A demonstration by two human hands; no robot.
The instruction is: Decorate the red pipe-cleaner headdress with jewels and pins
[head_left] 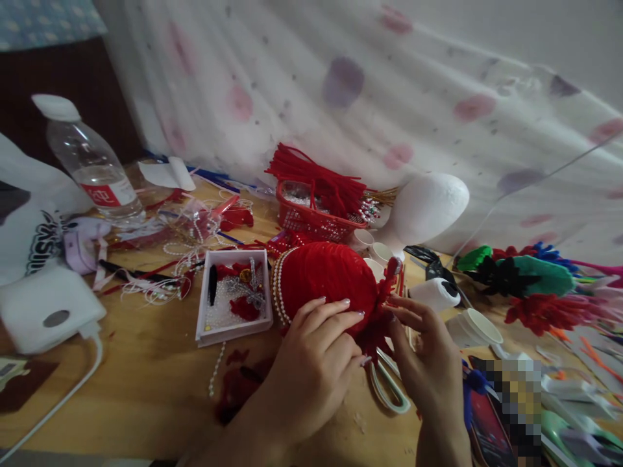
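Observation:
A rounded form (321, 269) wrapped in red fuzzy material, with strings of white pearl beads along its left edge, lies in front of me. My left hand (316, 357) rests on its near side, fingers stretched over the red surface. At its right end, my right hand (423, 344) pinches a red fuzzy piece (388, 279) that rises in a loop. Dark red petal-like pieces (372, 334) spread between the two hands. White-handled scissors (389, 389) lie partly hidden below them.
A white tray (199, 327) of beads stands left. Behind are a red basket (316, 224) of red fuzzy stems and a white foam head (428, 207). A water bottle (97, 162) stands far left; paper cups (474, 327), fuzzy flowers (545, 311) and a phone (489, 421) lie right.

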